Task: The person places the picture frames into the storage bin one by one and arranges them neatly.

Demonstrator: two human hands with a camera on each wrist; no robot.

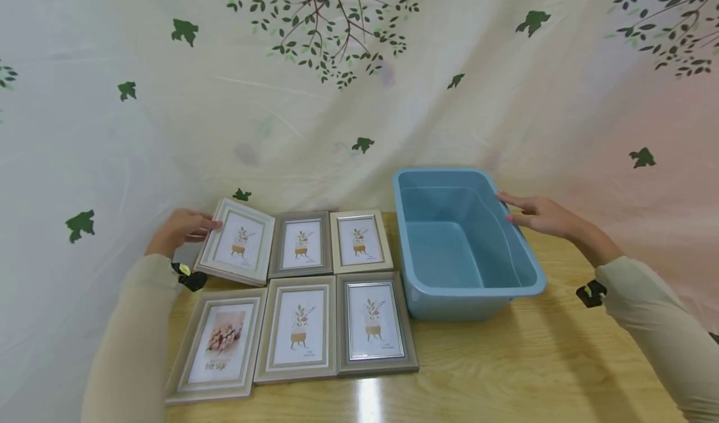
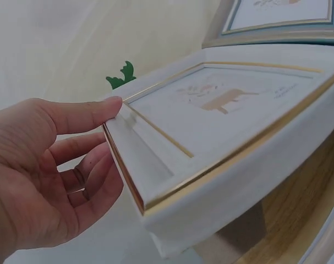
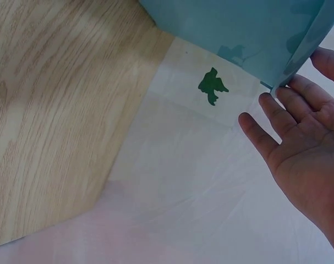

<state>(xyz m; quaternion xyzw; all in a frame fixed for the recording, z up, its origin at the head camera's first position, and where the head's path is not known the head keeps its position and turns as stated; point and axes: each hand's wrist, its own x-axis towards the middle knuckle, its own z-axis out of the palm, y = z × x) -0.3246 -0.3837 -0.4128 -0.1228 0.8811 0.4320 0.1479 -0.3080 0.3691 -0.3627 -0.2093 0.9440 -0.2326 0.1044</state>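
Note:
My left hand (image 1: 181,228) pinches the left edge of a white picture frame (image 1: 237,242), thumb on top and fingers beneath. In the left wrist view this frame shows a thin gold trim and sits tilted, its near corner raised over the wood. Beside it lie a grey-brown picture frame (image 1: 273,248) and a cream picture frame (image 1: 335,242). At the right, my right hand (image 1: 542,215) touches the rim of a blue plastic basin (image 1: 449,291) with fingers mostly straight. In the right wrist view, the fingertips (image 3: 268,102) are right at the basin's rim.
A front row holds a beige picture frame with a flower photo (image 1: 255,342), another beige frame (image 1: 331,329) and a grey-brown frame (image 1: 377,368). They lie on a wooden table (image 1: 477,373). A white leaf-patterned cloth (image 1: 303,130) hangs behind.

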